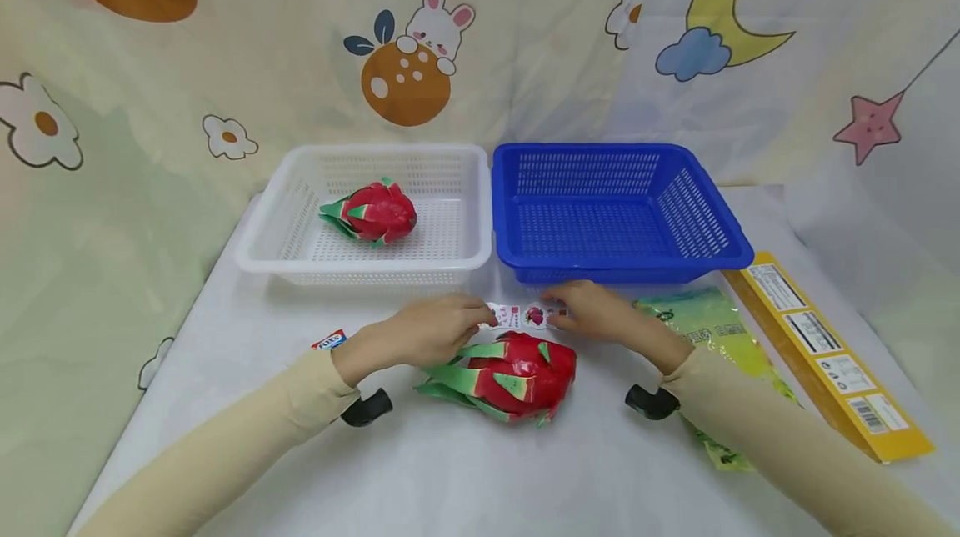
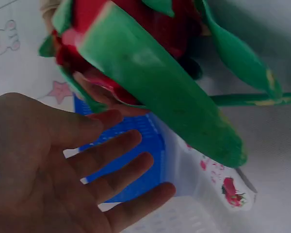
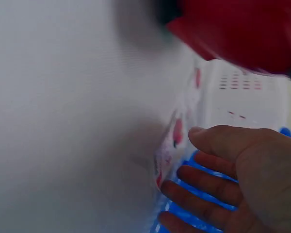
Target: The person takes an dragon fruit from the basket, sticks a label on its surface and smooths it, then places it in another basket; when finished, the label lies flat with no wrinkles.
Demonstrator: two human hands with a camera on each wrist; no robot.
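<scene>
A white paper strip [image 1: 510, 317] printed with dragon fruit pictures lies between the two hands, in front of the baskets. At its left end is my left hand [image 1: 433, 327]; the left wrist view shows its fingers [image 2: 121, 182] spread and nearly straight. My right hand [image 1: 600, 313] is at the other end, its thumb and loosely bent fingertips [image 3: 177, 194] close beside the strip. Just below the strip on the table lies a red dragon fruit [image 1: 525, 378] with green leaves, its leafy end partly under the left hand in the head view. Neither hand grips anything.
A white basket [image 1: 360, 265] holding another dragon fruit [image 1: 375, 213] stands beside a blue basket [image 1: 615, 264] at the back. A green-yellow bag [image 1: 708, 324] and a long yellow box [image 1: 840, 362] lie at the right. A small red-and-blue wrapper [image 1: 328, 340] shows behind the left wrist.
</scene>
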